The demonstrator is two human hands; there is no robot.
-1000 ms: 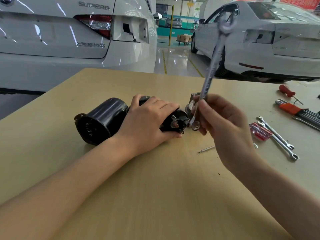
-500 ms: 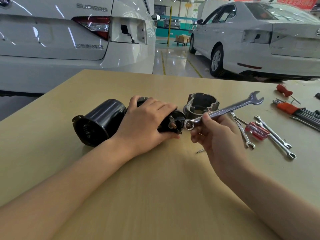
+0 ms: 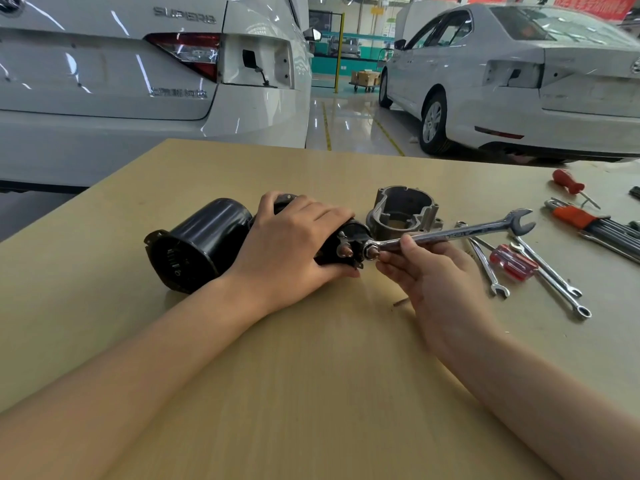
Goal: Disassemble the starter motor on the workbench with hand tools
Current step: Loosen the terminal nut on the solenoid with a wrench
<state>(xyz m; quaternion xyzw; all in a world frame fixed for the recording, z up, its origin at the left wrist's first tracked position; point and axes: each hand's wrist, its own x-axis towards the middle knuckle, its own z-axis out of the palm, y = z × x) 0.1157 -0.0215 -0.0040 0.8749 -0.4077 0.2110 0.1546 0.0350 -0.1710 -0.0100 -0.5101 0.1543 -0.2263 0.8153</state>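
The black starter motor point(image 3: 197, 244) lies on its side on the wooden workbench point(image 3: 311, 393). My left hand point(image 3: 294, 244) grips its solenoid end and hides most of that part. My right hand point(image 3: 436, 275) holds a silver combination wrench point(image 3: 450, 233) by the shank. The wrench's ring end sits on a nut at the solenoid's terminal stud, and its open jaw points right. A second, copper-coloured stud shows just left of the ring.
A grey aluminium housing point(image 3: 405, 213) stands just behind the wrench. Several spanners point(image 3: 547, 275), a red-handled screwdriver point(image 3: 512, 261), an orange hex-key set point(image 3: 595, 223) and another red screwdriver point(image 3: 568, 181) lie to the right. A small screw point(image 3: 400, 302) lies near my right hand. Two white cars stand beyond the bench.
The wrench has swung down from upright to nearly level, and its ring end now sits on the terminal nut. My left hand has kept its hold on the motor.
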